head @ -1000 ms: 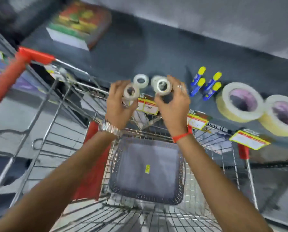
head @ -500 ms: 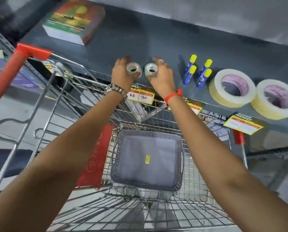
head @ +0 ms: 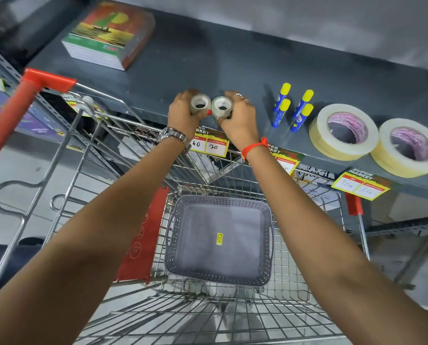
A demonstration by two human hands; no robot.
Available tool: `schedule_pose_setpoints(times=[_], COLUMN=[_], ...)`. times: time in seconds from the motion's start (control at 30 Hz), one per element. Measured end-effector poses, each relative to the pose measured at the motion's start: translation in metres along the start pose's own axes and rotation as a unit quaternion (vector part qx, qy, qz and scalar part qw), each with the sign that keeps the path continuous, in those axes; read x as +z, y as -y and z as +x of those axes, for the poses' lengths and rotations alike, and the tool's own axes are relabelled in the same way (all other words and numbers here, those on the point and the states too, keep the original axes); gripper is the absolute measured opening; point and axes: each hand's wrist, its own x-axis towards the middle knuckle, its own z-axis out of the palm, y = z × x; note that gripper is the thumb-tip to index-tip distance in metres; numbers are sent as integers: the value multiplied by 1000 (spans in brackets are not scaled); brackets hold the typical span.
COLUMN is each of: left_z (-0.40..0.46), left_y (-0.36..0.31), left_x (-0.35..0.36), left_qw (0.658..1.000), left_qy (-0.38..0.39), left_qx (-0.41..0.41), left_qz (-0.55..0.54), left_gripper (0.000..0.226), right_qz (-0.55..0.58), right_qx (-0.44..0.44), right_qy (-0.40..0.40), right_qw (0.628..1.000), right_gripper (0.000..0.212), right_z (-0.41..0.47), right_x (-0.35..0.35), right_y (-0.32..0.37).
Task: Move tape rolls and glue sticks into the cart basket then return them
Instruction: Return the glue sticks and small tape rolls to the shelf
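shelf [head: 208, 58] bare behind hands [head: 211, 113], glue sticks [head: 292, 108] rightward

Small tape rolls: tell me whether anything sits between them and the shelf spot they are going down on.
Nothing visible does. The left hand and right hand hold the small tape rolls at the shelf front; the glue sticks lie off to the right.

The yellow price tag [head: 211, 143] on the shelf edge [head: 138, 109], at 12 o'clock from the grey basket [head: 219, 241], reads "SUPER MARKET" with handwritten "40" and "20"; the small print above "20" seems to say "Discounted Price". At 2 o'clock from the basket, another price tag [head: 361, 184] reads "SUPER MARKET", "70" and what looks like "35". A third tag [head: 286, 159] between them shows "SUPER", its number unreadable. The basket's yellow sticker [head: 219, 238] is too small to read.
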Motion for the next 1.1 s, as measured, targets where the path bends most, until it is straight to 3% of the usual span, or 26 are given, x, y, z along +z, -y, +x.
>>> schedule_pose_setpoints(times=[0.3, 0.57, 0.73, 0.97, 1.1], left_z=[-2, -54, -98, -151, -153], left_y=[3, -19, -49, -114, -152], left_x=[-1, 8, 38, 91, 114], left_qw=[1000, 994, 989, 972, 968], left_qy=[-7, -85, -23, 93, 137], left_qx=[11, 59, 88, 117, 80], left_qz=[-15, -39, -113, -182, -193], left_gripper=[58, 51, 54, 49, 58], right_qz=[-1, 71, 109, 127, 152], right_qx=[1, -58, -31, 82, 115], right_qy=[-13, -67, -138, -207, -267], right_qw=[1000, 994, 984, 967, 945], right_gripper=[56, 56, 53, 48, 46], right_z=[-6, -74, -120, -148, -149], right_x=[-1, -24, -47, -117, -162], right_y=[-1, -6, -34, -97, -125])
